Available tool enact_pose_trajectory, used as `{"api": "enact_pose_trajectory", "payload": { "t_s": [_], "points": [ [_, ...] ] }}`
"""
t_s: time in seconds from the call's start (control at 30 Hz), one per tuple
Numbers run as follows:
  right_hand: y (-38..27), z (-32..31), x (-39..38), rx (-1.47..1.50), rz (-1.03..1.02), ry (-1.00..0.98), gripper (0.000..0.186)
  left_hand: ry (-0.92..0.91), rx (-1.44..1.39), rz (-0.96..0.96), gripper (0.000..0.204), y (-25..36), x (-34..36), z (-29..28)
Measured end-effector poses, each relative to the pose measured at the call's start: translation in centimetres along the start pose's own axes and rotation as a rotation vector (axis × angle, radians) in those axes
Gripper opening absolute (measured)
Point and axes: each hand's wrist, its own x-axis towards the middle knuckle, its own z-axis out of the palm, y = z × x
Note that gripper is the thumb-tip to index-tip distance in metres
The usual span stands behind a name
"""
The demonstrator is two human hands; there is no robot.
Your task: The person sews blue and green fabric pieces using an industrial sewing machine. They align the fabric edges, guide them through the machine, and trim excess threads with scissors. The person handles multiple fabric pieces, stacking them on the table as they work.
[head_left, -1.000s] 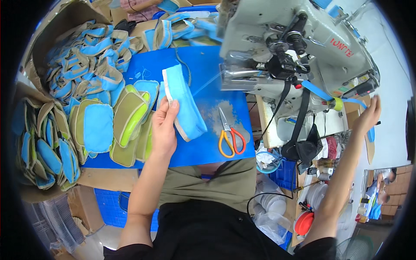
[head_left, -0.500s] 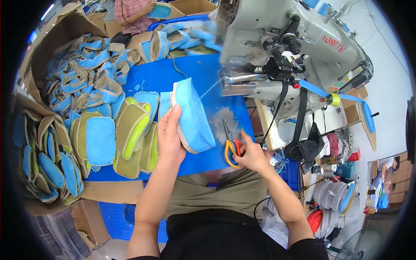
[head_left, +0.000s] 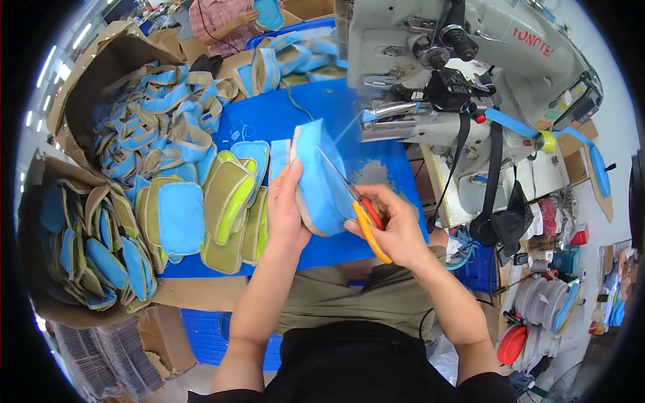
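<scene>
My left hand [head_left: 285, 211] is closed on the near-left edge of a blue fabric pouch [head_left: 317, 178] with beige binding, holding it raised over the blue work table. My right hand [head_left: 403, 232] grips scissors [head_left: 369, 235] with orange and red handles. Their blades lie across the pouch's right side, pointing up and left; whether they touch the fabric, I cannot tell. A thin blue thread or strip runs from around the pouch's top toward the sewing machine [head_left: 463, 91]. Left of my left hand lie stacked olive, lime and blue padded panels [head_left: 181, 218].
Cardboard boxes at the left hold blue-and-beige strips [head_left: 151, 124] and oval panels [head_left: 104, 258]. The blue table [head_left: 316, 97] extends under my hands. More pouches [head_left: 295, 60] are heaped at the back, near another person's hand [head_left: 248, 17]. Tape spools [head_left: 537, 302] stand at the right.
My right hand has lifted the scissors from beside the table's edge up and left to the pouch. The view has shifted; my left hand still holds the pouch.
</scene>
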Motion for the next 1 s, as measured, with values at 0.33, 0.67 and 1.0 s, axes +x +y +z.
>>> {"api": "enact_pose_trajectory", "payload": {
  "t_s": [0.33, 0.67, 1.0],
  "points": [
    [12.0, -3.1, -2.8, -0.399, 0.051, 0.284, 0.058, 0.049, -0.139, 0.116, 0.049, 3.0, -4.6, -9.3],
    [11.6, -3.5, -3.9, -0.49, -0.154, 0.32, 0.039, -0.056, -0.44, -0.109, 0.055, 4.0, -4.4, -8.8],
    [11.4, -2.4, -5.1, 0.046, 0.003, 0.275, 0.035, 0.013, 0.064, 0.06, 0.053, 4.3, -7.0, -5.1]
  ]
}}
